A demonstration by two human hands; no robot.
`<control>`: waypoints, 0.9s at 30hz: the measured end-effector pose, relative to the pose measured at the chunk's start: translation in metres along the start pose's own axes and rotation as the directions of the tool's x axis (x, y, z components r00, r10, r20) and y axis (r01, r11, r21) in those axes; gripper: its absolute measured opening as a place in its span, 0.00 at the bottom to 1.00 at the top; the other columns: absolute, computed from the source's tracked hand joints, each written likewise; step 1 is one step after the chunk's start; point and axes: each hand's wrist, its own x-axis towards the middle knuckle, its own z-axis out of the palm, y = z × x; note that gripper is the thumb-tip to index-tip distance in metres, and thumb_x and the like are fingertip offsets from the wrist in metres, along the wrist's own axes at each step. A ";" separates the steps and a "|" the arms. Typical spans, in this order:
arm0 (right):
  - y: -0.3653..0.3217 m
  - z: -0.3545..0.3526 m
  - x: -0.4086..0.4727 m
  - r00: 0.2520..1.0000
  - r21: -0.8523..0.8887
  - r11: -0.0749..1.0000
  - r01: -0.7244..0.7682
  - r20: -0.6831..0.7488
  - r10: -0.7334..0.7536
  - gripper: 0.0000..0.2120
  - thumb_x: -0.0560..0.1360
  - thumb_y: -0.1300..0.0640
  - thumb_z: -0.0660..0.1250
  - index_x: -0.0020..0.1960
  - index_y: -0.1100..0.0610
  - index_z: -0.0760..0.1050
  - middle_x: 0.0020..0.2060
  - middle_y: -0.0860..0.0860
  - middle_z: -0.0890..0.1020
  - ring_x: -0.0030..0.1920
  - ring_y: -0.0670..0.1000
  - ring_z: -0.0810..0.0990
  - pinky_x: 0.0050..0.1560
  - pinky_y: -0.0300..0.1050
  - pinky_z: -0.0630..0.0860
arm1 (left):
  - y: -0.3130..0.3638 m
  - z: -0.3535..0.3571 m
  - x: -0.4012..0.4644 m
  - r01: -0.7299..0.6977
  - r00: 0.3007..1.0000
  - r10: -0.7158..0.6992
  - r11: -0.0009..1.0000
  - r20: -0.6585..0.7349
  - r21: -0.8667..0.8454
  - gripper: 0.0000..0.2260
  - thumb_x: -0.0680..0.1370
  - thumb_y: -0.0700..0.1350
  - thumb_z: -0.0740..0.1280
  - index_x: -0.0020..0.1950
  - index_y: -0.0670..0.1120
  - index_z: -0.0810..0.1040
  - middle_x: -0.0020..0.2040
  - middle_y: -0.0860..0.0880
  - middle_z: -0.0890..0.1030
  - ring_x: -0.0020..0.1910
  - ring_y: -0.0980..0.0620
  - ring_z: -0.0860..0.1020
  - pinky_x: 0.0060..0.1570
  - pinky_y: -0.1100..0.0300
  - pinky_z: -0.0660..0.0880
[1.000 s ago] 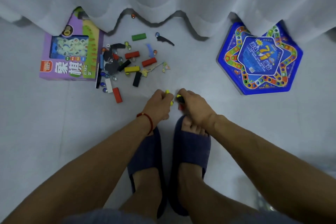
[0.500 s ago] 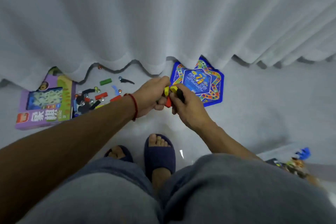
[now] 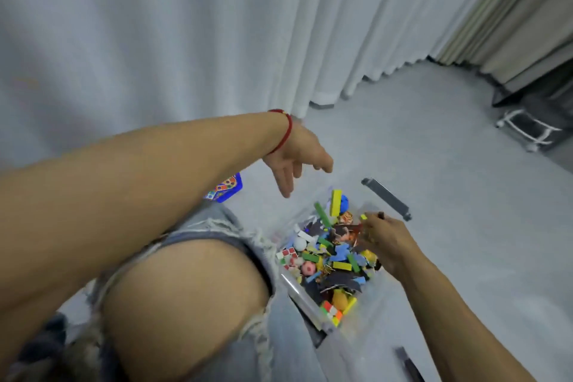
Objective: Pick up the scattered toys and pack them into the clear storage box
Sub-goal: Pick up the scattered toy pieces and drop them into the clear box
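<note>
From the head camera, the left hand (image 3: 297, 158) hangs above the near-left corner of the clear box (image 3: 302, 296), its fingers (image 3: 283, 180) straight, slightly spread and pointing down, holding nothing. A red string (image 3: 283, 130) circles that wrist. The right hand (image 3: 383, 242) reaches over the box's right side, fingers curled round small toys: a yellow piece (image 3: 363, 217) and a dark one (image 3: 380, 214) stick out at the fingertips, which sit just over the pile.

The box stands on the grey floor (image 3: 449, 164), just beside the person's bent knee (image 3: 186, 298) and frayed denim shorts (image 3: 279, 329). It is heaped with toys (image 3: 335, 257): green, yellow and blue blocks, a white ball, a pink ball, a blue ball, small puzzle cubes and dark flat pieces. One yellow block (image 3: 335, 202) stands nearly upright at the far end, touching the blue ball (image 3: 345, 203). A grey latch (image 3: 386, 199) sticks out past the far-right edge of the box.

Left of the box, a corner of a blue game board (image 3: 228, 192) shows beneath the left forearm. A white curtain (image 3: 186, 25) falls to the floor behind, and a white wire rack (image 3: 527, 130) stands far right.
</note>
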 end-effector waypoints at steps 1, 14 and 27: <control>0.004 -0.006 -0.002 1.000 -0.004 1.000 -0.024 -0.019 0.024 0.04 0.77 0.65 0.64 0.49 0.65 0.76 0.42 0.59 0.79 0.38 0.56 0.79 0.43 0.51 0.78 | -0.003 0.002 -0.004 0.000 0.998 0.006 0.997 -0.070 0.076 0.23 0.79 0.51 0.65 0.71 0.43 0.68 0.67 0.36 0.68 0.59 0.34 0.76 0.50 0.41 0.80; -0.071 0.132 -0.034 0.936 -0.203 0.958 0.203 0.326 -0.130 0.09 0.78 0.60 0.66 0.55 0.64 0.80 0.47 0.58 0.82 0.38 0.49 0.79 0.26 0.33 0.73 | -0.273 -0.086 -0.169 0.141 0.692 -0.305 0.946 -0.655 -0.292 0.12 0.80 0.48 0.64 0.60 0.42 0.75 0.55 0.42 0.79 0.52 0.41 0.79 0.51 0.47 0.80; -0.034 0.556 0.007 0.273 -0.304 0.134 0.943 0.940 0.206 0.16 0.77 0.52 0.64 0.64 0.47 0.75 0.58 0.49 0.82 0.57 0.52 0.79 0.58 0.44 0.73 | -0.551 -0.073 -0.110 0.335 0.357 -0.483 0.865 -0.800 -0.373 0.11 0.75 0.41 0.65 0.56 0.48 0.79 0.51 0.46 0.81 0.48 0.47 0.79 0.47 0.59 0.75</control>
